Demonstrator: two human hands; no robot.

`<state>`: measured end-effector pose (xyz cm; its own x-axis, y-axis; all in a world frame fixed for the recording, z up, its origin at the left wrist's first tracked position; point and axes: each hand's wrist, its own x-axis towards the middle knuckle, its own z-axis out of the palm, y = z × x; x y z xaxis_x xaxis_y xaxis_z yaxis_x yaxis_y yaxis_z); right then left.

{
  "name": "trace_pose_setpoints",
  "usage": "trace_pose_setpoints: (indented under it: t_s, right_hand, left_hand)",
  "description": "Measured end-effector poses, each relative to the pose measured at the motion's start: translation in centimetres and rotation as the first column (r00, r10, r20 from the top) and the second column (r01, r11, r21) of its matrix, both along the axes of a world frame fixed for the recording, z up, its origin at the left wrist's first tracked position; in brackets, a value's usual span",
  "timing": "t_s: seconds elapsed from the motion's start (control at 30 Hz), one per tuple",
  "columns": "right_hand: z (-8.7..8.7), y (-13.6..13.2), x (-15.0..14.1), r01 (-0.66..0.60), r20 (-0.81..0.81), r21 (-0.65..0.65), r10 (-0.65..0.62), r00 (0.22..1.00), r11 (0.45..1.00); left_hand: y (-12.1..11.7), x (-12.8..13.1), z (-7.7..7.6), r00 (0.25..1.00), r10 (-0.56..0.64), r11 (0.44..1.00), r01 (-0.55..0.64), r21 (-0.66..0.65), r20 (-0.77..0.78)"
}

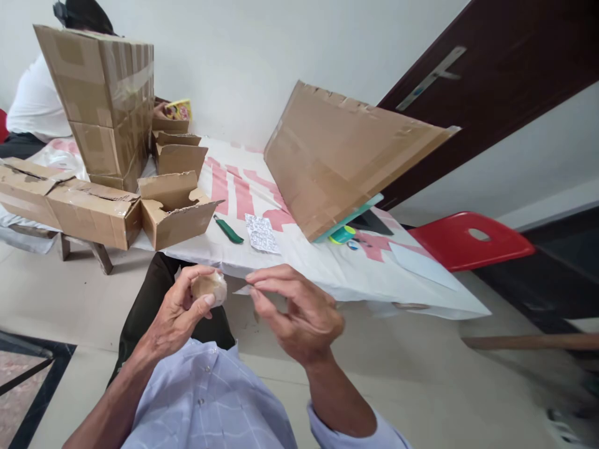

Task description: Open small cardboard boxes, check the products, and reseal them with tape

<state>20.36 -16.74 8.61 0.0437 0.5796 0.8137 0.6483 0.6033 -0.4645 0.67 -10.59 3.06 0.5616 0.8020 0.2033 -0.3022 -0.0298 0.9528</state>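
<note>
Nearer me than the green knife (228,231): left hand (173,315) grips pale round object (213,288); right hand (304,312) pinches thin scrap (242,290), may slip, fingertip-only hold.

No legible txt; sheet (262,234) & yellow pkt (179,110) unreadable (too sm.).

Covered table (322,274) bears cartons (93,209), green knife (228,229), card (262,234).

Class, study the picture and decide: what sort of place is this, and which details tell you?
Probably an improvised packing workspace indoors: an open cardboard box and a green-handled knife lie on a cloth-covered table.
</note>
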Motion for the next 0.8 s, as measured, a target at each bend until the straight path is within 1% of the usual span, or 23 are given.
trace_pose_setpoints:
  t_s: [0.03, 0.1, 0.13, 0.2, 0.27, 0.33, 0.47, 0.6, 0.73, 0.8]
  right_hand:
    - [0.2, 0.1, 0.0, 0.000, 0.105, 0.043, -0.004, 0.994, 0.999]
    - [0.3, 0.2, -0.1, -0.010, 0.290, 0.108, -0.022, 0.957, 0.994]
    - [0.3, 0.3, -0.2, -0.017, 0.361, 0.130, -0.031, 0.932, 0.991]
    - [0.0, 0.5, -0.3, -0.027, 0.450, 0.155, -0.046, 0.892, 0.988]
    - [-0.3, 0.6, -0.5, -0.046, 0.491, 0.163, -0.041, 0.870, 0.985]
    - [-0.6, 0.8, -0.7, -0.069, 0.521, 0.162, -0.026, 0.853, 0.984]
    - [-0.8, 1.1, -1.2, -0.066, 0.567, 0.148, -0.030, 0.823, 0.987]
    - [-0.8, 1.2, -1.4, -0.055, 0.589, 0.173, -0.058, 0.806, 0.983]
    - [-0.8, 1.2, -1.5, -0.098, 0.573, 0.122, 0.011, 0.820, 0.988]
    - [-0.7, 1.2, -1.5, -0.107, 0.585, 0.100, 0.029, 0.811, 0.989]
  left_hand:
    - [0.0, -0.2, 0.3, 0.999, 0.000, 0.999, 0.001, 0.051, -0.032]
    - [0.1, -0.4, 0.8, 0.997, 0.004, 0.988, 0.009, 0.154, -0.081]
    - [0.2, -0.5, 1.1, 0.995, 0.014, 0.980, 0.005, 0.199, -0.095]
    - [0.2, -0.7, 1.6, 0.994, 0.045, 0.964, -0.016, 0.264, -0.102]
    - [0.2, -0.7, 1.9, 0.993, 0.057, 0.958, -0.024, 0.286, -0.106]
    - [0.1, -0.7, 2.0, 0.991, 0.064, 0.960, -0.029, 0.278, -0.116]
    - [0.0, -0.7, 1.8, 0.986, 0.087, 0.977, -0.057, 0.205, -0.144]
    - [0.3, -0.7, 1.5, 0.986, 0.091, 0.986, -0.070, 0.153, -0.139]
    - [0.6, -0.5, 1.6, 0.985, 0.099, 0.987, -0.078, 0.143, -0.145]
    - [0.6, -0.4, 1.7, 0.986, 0.099, 0.989, -0.082, 0.125, -0.135]
